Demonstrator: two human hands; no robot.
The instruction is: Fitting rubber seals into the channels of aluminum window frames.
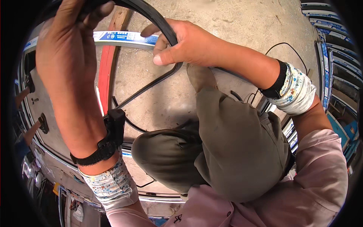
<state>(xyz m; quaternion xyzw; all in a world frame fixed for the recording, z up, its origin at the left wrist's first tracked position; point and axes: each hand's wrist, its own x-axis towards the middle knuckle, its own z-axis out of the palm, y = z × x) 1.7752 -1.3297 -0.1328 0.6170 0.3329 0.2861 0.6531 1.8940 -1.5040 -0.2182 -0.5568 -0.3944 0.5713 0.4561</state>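
r hand (pixel 186 42) at 12 o'clock, thumb + fingers curled round long, bent black rubber-looking strip (pixel 159 21); l hand (pixel 66 53) approx 10 o'clock, strip at fingers, can't tell if gripped. lower run slants twd 8, nr long red-painted wooden bar (pixel 107 73): poss. snag if pulled, kink if overbent.
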